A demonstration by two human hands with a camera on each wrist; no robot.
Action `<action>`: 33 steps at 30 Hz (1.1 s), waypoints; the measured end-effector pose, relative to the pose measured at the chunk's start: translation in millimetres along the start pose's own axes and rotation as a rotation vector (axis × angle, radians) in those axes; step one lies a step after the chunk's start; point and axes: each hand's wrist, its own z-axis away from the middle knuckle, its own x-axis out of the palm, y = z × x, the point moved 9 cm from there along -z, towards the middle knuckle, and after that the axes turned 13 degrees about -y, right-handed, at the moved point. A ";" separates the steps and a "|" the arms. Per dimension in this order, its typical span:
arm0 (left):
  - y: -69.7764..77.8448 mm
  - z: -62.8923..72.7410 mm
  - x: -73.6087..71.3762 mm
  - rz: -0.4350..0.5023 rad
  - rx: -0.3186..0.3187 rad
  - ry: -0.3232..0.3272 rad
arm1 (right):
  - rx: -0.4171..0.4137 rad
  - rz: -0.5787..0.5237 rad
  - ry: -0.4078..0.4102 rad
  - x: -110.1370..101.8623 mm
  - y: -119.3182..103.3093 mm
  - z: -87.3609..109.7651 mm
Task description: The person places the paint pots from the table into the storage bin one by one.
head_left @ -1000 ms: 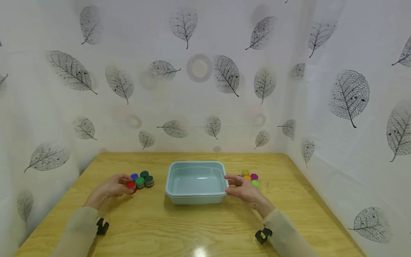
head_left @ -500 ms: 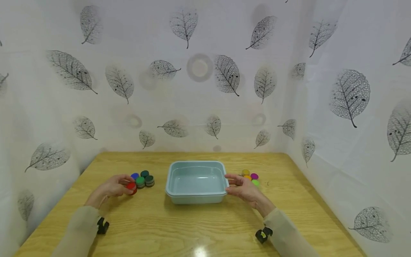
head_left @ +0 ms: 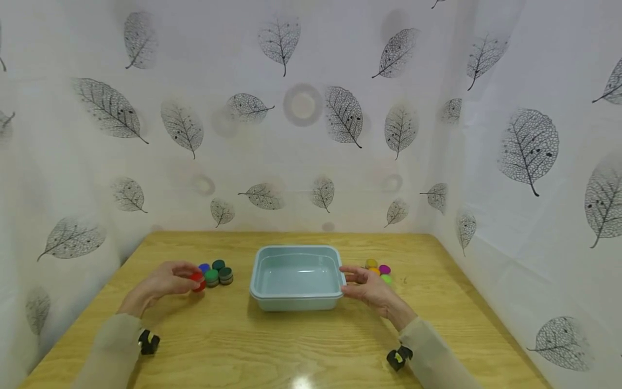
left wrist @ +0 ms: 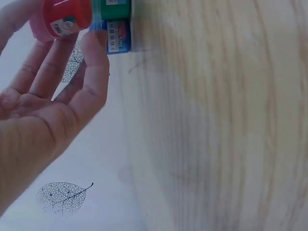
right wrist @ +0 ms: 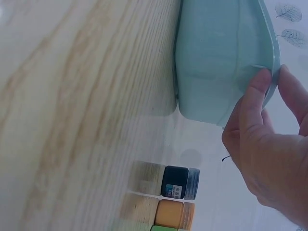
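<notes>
My left hand [head_left: 167, 279] grips a small red paint jar [left wrist: 67, 18] between thumb and fingers; the jar tilts. Right beside it stand a green jar [left wrist: 115, 8] and a blue jar [left wrist: 118, 36], with two dark green jars [head_left: 225, 275] a little further right in the head view. A pale blue-green plastic basin [head_left: 301, 302] sits in the middle of the table. Its right rim is pinched between the thumb and fingers of my right hand [head_left: 371, 292]. Nothing lies inside the basin.
Behind my right hand is a second group of paint jars: yellow [head_left: 371, 263], magenta [head_left: 385, 269], lime green [head_left: 386, 279], orange [right wrist: 169, 213] and a dark one [right wrist: 174, 182]. A leaf-printed white curtain [head_left: 301, 162] encloses the wooden table [head_left: 272, 351] at back and sides.
The red jar has tipped in my left hand, and that hand and wrist have shifted slightly left. My right hand stays on the basin's rim.
</notes>
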 end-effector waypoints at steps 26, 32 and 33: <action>45.5 -24.6 19.9 0.058 0.151 0.101 | -0.007 0.016 -0.016 -3.2 -1.5 -2.3; 47.9 -35.7 30.9 0.128 0.122 0.139 | -0.005 0.017 -0.014 -2.8 0.7 -2.2; 48.9 -36.6 32.1 0.129 0.120 0.147 | -0.005 0.017 -0.013 -2.6 1.0 -2.1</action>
